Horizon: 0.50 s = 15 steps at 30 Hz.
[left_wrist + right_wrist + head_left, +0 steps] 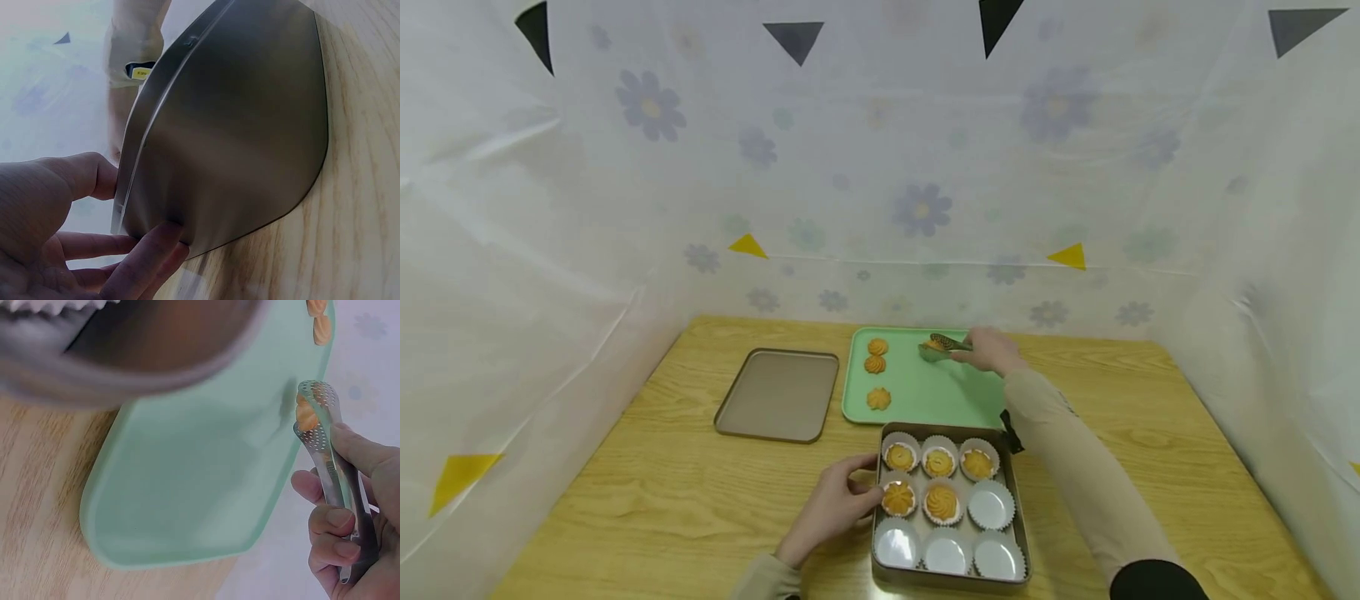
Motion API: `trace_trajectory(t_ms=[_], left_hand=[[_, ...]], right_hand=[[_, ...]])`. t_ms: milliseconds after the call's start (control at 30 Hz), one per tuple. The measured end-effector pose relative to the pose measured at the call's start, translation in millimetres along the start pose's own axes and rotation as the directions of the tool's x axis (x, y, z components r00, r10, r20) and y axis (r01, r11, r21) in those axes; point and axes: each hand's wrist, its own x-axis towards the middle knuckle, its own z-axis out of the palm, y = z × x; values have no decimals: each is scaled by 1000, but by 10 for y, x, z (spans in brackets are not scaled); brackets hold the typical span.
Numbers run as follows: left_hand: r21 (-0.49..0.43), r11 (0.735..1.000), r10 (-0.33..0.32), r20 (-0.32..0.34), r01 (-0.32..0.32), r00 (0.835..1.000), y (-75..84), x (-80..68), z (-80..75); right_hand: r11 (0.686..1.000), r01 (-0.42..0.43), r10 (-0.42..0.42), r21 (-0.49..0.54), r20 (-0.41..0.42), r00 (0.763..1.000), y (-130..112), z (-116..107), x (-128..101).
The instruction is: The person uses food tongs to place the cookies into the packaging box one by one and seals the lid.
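- While the right hand (994, 350) reaches over the far part of the green tray (925, 400), its fingers curl round a pair of metal tongs (946, 347), and the tongs' perforated tips are closed on a cookie (305, 413) just above the tray's surface.
- The right wrist view shows thumb and fingers wrapped about the tongs' arms, the cookie pinched between the two spoon-shaped ends.
- The left hand (833, 507) rests against the left wall of the metal tin (1017, 508), which stands on the wooden table (625, 500) just nearer the person than the green tray; the fingers lie fairly straight, thumb on the rim and fingertips against the side, as the left wrist view shows.
- Inside the tin sit white paper cups (991, 505) in three rows: the far row holds three cookies, the middle row two, and the other four cups are empty.
- Three more cookies (877, 363) lie along the left side of the green tray.
- A flat metal lid (778, 394) lies on the table just left of the green tray.
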Motion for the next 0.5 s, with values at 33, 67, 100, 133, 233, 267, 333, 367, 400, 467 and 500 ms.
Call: trace_trajectory(t_ms=[33,67,100,133,233,267,333,367,400,467,500], left_hand=[[-3,1000,-1,0,1,1000,2,-1,0],[-5,1000,-1,1,1,1000,4,-2,1],[-7,1000,-2,1,2,1000,7,-4,1],[-9,1000,-2,1,2,1000,7,-5,2],[-17,1000,1,-2,-1,1000,10,-7,0],[-16,1000,1,-3,-1,1000,10,-7,0],[-17,1000,1,-8,-1,1000,13,-8,-1],[-18,1000,0,-10,0,1000,15,-10,-3],[-16,1000,0,-12,0,1000,16,-10,-4],[-14,1000,4,-13,-4,1000,15,-7,-7],[-14,1000,6,-14,-6,1000,16,-5,-8]], right_hand=[[1000,6,-6,6,-1,1000,9,-4,-6],[1000,10,-10,12,-3,1000,18,-8,-15],[1000,17,-17,22,-4,1000,27,-13,-27],[999,23,-23,34,-6,1000,35,-18,-41],[996,52,-50,73,-19,999,58,-37,-94],[994,70,-68,88,-26,997,67,-43,-115],[987,104,-100,119,-40,994,89,-52,-159],[984,119,-114,131,-46,992,100,-55,-183],[981,135,-129,142,-49,990,113,-56,-207],[974,158,-152,162,-50,987,138,-63,-267],[973,161,-155,169,-45,987,152,-68,-301]])
